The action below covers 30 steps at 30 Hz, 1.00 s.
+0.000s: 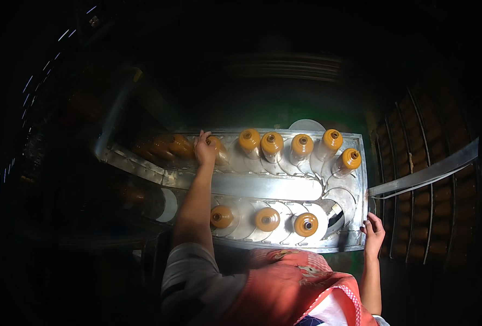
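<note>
A metal conveyor point(268, 187) with overlapping crescent plates loops round a bright centre strip. Amber-topped bottles stand on it. On the far lane, my left hand point(204, 148) is at the upper part of a bottle point(217, 149), its fingers bent against it; part of that bottle is hidden behind the hand. Farther right on this lane stand several more bottles point(272, 144), the last one point(351, 158) at the bend. Three bottles point(306, 224) stand along the near lane. My right hand point(374, 231) hangs beside the conveyor's right end, fingers loosely curved and apart, holding nothing.
Dim rows of amber bottles point(167, 145) continue to the left in shadow. A metal rail point(425, 171) slants away at the right, before a dark rack point(414, 217) of amber items. A rounded pale disc point(306, 125) sits behind the conveyor's far edge.
</note>
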### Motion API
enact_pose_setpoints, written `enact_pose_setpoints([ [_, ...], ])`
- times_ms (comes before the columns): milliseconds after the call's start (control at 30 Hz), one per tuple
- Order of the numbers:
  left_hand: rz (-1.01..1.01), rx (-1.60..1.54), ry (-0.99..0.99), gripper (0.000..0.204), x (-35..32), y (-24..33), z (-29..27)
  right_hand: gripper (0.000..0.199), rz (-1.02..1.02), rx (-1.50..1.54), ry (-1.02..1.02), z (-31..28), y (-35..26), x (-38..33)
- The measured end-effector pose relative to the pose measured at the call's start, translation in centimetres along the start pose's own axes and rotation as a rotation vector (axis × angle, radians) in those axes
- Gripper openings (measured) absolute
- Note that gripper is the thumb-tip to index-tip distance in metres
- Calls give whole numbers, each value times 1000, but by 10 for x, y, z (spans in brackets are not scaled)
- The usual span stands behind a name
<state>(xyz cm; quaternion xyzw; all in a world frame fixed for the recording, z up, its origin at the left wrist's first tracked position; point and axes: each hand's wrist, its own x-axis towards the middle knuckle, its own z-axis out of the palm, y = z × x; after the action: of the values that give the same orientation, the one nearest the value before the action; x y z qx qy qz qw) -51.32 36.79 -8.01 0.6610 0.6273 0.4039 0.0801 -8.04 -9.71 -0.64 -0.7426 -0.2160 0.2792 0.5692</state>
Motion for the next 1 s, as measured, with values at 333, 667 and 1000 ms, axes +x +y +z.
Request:
enact_pose_setpoints([
  [333, 32, -513, -284, 30, 2, 8, 76, 24, -52, -5, -16, -7, -9, -30],
  [667, -115, -117, -278, 33, 26, -20, 24, 24, 103, -16, 160, -123, 27, -56],
  [1000, 36, -637, 60, 28, -120, 294, -85, 24, -72, 53, 88, -205, 42, -34],
])
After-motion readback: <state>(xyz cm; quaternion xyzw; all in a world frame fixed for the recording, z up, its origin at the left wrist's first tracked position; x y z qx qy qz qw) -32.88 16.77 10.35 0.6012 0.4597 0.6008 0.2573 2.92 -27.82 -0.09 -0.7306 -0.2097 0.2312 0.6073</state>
